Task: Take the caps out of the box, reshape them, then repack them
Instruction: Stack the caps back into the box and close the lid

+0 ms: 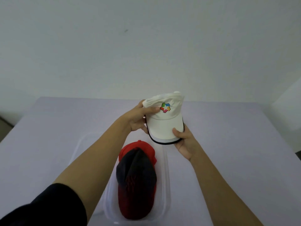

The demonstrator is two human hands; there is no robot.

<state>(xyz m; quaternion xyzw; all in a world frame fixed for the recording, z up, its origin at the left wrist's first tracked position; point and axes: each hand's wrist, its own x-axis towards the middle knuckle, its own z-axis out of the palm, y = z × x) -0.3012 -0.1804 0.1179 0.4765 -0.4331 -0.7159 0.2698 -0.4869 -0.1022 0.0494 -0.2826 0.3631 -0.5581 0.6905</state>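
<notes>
both arms reach forward over the desk [48, 136], holding a white cap [164, 118] in the air beyond a clear box [167, 168]. the left hand [138, 119] grips its crumpled crown, fingers closed on the fabric; the right hand [184, 141] pinches the brim. a red and black cap [136, 176] lies in the box.

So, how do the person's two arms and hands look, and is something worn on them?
The left hand is bare: no glove, ring or watch shows. The left arm has a dark, near-black sleeve pushed up above the elbow, with the forearm uncovered. The right hand is bare too, and the right forearm shows no sleeve as far as the picture's lower edge. No markings are visible on the sleeve.
</notes>
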